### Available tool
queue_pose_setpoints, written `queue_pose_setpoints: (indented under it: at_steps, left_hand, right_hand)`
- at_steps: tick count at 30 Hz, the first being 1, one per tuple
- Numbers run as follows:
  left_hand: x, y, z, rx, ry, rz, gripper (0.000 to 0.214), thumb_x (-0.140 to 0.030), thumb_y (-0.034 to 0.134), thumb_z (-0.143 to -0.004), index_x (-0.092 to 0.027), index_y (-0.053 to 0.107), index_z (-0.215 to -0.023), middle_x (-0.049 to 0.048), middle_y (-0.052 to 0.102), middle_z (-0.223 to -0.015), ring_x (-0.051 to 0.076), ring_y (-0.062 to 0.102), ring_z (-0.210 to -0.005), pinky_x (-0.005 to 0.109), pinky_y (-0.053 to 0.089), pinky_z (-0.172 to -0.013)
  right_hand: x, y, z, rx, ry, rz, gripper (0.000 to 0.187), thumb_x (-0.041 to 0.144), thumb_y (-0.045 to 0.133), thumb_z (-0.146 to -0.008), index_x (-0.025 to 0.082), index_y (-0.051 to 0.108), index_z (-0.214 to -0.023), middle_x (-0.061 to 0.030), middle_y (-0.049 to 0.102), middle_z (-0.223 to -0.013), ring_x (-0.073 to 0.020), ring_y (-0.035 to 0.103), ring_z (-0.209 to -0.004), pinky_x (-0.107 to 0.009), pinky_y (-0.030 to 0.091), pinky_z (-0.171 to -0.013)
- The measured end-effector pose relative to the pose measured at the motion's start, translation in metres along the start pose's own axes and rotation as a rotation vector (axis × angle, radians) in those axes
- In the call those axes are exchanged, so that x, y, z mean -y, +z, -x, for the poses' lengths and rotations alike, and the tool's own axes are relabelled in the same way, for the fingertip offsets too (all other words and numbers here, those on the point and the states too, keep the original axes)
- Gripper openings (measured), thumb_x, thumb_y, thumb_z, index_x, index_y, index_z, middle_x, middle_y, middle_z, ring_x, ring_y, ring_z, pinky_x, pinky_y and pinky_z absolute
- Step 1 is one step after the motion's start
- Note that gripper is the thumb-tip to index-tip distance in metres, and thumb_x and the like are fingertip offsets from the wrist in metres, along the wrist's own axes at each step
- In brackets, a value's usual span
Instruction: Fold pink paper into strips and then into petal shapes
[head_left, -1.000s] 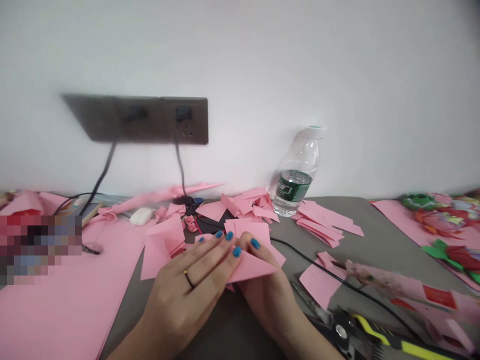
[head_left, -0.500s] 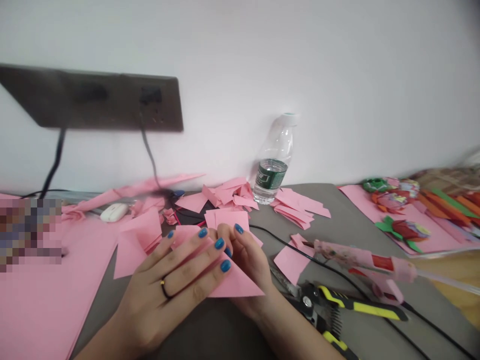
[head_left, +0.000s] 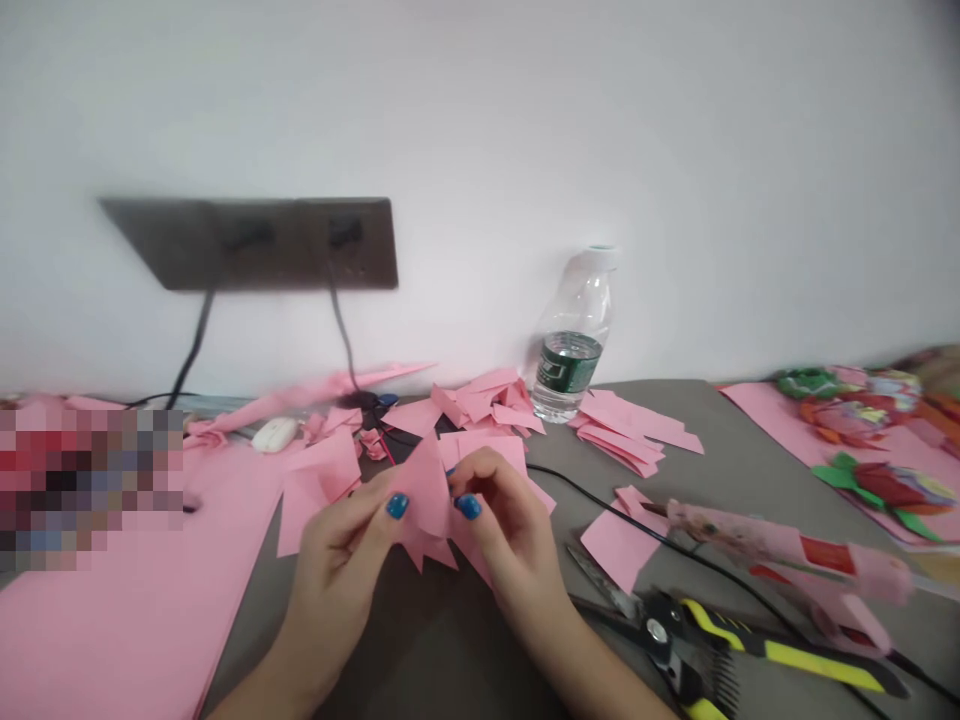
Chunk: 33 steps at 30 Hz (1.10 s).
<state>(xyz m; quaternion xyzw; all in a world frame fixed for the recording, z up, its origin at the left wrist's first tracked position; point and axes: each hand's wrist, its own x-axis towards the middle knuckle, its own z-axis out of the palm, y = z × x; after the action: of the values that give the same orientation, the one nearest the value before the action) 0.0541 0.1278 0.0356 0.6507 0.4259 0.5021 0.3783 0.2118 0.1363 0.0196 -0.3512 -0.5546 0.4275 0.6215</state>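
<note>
A folded piece of pink paper [head_left: 424, 485] with pointed corners is held up between my hands above the grey table. My left hand [head_left: 341, 560] pinches its left side, thumb on the near face and fingers behind. At the paper's right edge, my right hand [head_left: 510, 535] has thumb and index finger pressed together on it; the fingertips behind are partly hidden. Just beyond the hands lie pink paper squares [head_left: 491, 450] and, to the left, another folded pink sheet [head_left: 319, 485].
Scissors with yellow-black handles [head_left: 675, 635] and a pink glue gun [head_left: 780, 545] with its cable lie on the right. A water bottle [head_left: 574, 350] leans at the wall. Paper flowers [head_left: 892, 490] sit far right, large pink sheets [head_left: 142, 620] on the left.
My left hand has turned from lying flat over the paper to pinching its side. The paper now stands more upright between my hands. The view has shifted, moving the surroundings rightward.
</note>
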Motion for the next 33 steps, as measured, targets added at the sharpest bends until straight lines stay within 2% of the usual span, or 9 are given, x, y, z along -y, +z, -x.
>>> queue_pose_setpoints:
  at_steps: [4, 11, 14, 17, 19, 21, 23, 27, 33]
  left_hand:
    - [0.005, 0.007, -0.001, 0.041, -0.126, 0.218, 0.030, -0.034, 0.056, -0.101, -0.029, 0.073, -0.124, 0.0034, 0.070, -0.132, 0.027, 0.062, -0.126, 0.037, 0.047, -0.110]
    - [0.001, 0.008, -0.004, 0.063, -0.111, 0.037, 0.028, -0.030, 0.057, -0.097, -0.028, 0.078, -0.116, 0.0047, 0.072, -0.131, 0.027, 0.065, -0.122, 0.039, 0.049, -0.108]
    - [0.000, 0.008, -0.004, 0.069, -0.107, -0.020, 0.027, -0.029, 0.057, -0.096, -0.027, 0.079, -0.112, 0.0053, 0.074, -0.125, 0.026, 0.067, -0.117, 0.039, 0.048, -0.108]
    - [-0.002, 0.009, -0.004, 0.083, -0.104, -0.026, 0.025, -0.029, 0.057, -0.095, -0.025, 0.080, -0.103, 0.0047, 0.078, -0.110, 0.023, 0.070, -0.101, 0.034, 0.052, -0.099]
    - [-0.004, 0.010, -0.004, 0.103, -0.097, -0.029, 0.025, -0.029, 0.056, -0.095, -0.022, 0.079, -0.088, 0.0036, 0.077, -0.091, 0.020, 0.068, -0.082, 0.029, 0.054, -0.082]
    - [-0.004, 0.011, -0.003, 0.139, -0.115, -0.035, 0.031, -0.031, 0.053, -0.096, -0.020, 0.071, -0.074, 0.0013, 0.068, -0.071, 0.017, 0.058, -0.065, 0.025, 0.048, -0.063]
    - [-0.004, 0.012, -0.002, 0.176, -0.150, -0.045, 0.037, -0.033, 0.050, -0.097, -0.019, 0.059, -0.064, -0.0018, 0.053, -0.059, 0.014, 0.045, -0.055, 0.024, 0.037, -0.052]
    - [-0.002, 0.011, -0.003, 0.218, -0.179, -0.044, 0.041, -0.034, 0.047, -0.096, -0.021, 0.036, -0.060, -0.0051, 0.027, -0.059, 0.012, 0.027, -0.054, 0.025, 0.023, -0.049]
    - [-0.002, 0.009, -0.006, 0.277, -0.171, -0.004, 0.037, -0.037, 0.045, -0.097, -0.021, 0.042, -0.064, -0.0042, 0.030, -0.063, 0.013, 0.030, -0.059, 0.026, 0.025, -0.053]
  right_hand:
    - [0.003, 0.003, 0.004, 0.092, 0.025, -0.013, 0.013, 0.031, 0.059, -0.096, 0.021, 0.060, -0.086, 0.0007, 0.056, -0.077, -0.0156, 0.051, -0.071, -0.027, 0.040, -0.065]
    - [-0.003, 0.001, 0.002, -0.068, 0.057, -0.011, 0.007, 0.027, 0.063, -0.092, 0.021, 0.063, -0.087, -0.0001, 0.060, -0.080, -0.0160, 0.055, -0.074, -0.027, 0.045, -0.068]
    - [-0.003, 0.000, 0.000, -0.088, 0.080, -0.052, 0.008, 0.025, 0.064, -0.090, 0.021, 0.063, -0.083, 0.0011, 0.060, -0.076, -0.0149, 0.056, -0.071, -0.025, 0.046, -0.066]
    - [-0.001, 0.001, -0.001, -0.095, 0.068, -0.084, 0.007, 0.024, 0.064, -0.090, 0.022, 0.065, -0.084, 0.0016, 0.061, -0.075, -0.0143, 0.056, -0.070, -0.024, 0.046, -0.064]
    - [0.001, 0.001, -0.002, -0.105, 0.068, -0.097, 0.006, 0.024, 0.065, -0.090, 0.022, 0.067, -0.085, 0.0016, 0.061, -0.075, -0.0142, 0.056, -0.070, -0.024, 0.045, -0.065]
    - [0.001, 0.000, -0.003, -0.129, 0.086, -0.120, 0.008, 0.024, 0.067, -0.089, 0.022, 0.067, -0.081, 0.0023, 0.059, -0.073, -0.0136, 0.053, -0.067, -0.024, 0.043, -0.064]
    - [0.000, -0.001, -0.005, -0.154, 0.112, -0.165, 0.013, 0.025, 0.070, -0.088, 0.021, 0.066, -0.076, 0.0031, 0.056, -0.070, -0.0129, 0.049, -0.065, -0.024, 0.040, -0.062]
    - [-0.005, -0.005, -0.006, -0.147, 0.189, -0.296, 0.021, 0.029, 0.075, -0.085, 0.021, 0.064, -0.070, 0.0041, 0.052, -0.067, -0.0119, 0.043, -0.062, -0.023, 0.036, -0.060]
    - [-0.002, -0.007, -0.008, -0.107, 0.395, -0.458, 0.030, 0.036, 0.080, -0.080, 0.020, 0.059, -0.065, 0.0063, 0.043, -0.060, -0.0107, 0.034, -0.056, -0.024, 0.030, -0.054]
